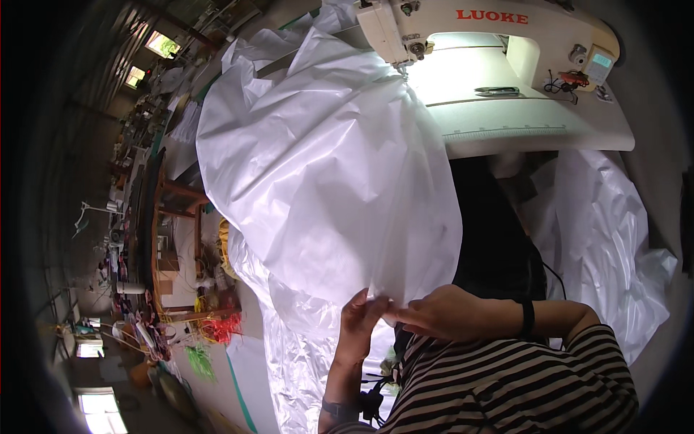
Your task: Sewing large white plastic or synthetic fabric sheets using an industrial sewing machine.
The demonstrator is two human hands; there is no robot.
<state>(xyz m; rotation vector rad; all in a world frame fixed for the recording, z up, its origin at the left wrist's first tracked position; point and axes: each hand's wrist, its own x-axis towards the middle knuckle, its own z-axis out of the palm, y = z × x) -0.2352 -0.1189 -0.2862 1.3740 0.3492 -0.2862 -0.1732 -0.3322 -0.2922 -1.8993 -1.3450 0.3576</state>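
White sheet (pixel 325 173) — spreads forward from both hands to the sewing machine (pixel 499 25). Left hand (pixel 359 316) pinches its near edge, fingertips together; right hand (pixel 452 312) meets it there, fingers curled — its grip can't be told.

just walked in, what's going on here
A person in a striped top is at a sewing machine. A big white sheet spreads from the machine's needle end toward them. Their left hand pinches its near edge; the right hand meets it there, its grip hard to tell. A small metal tool lies on the machine's bed.
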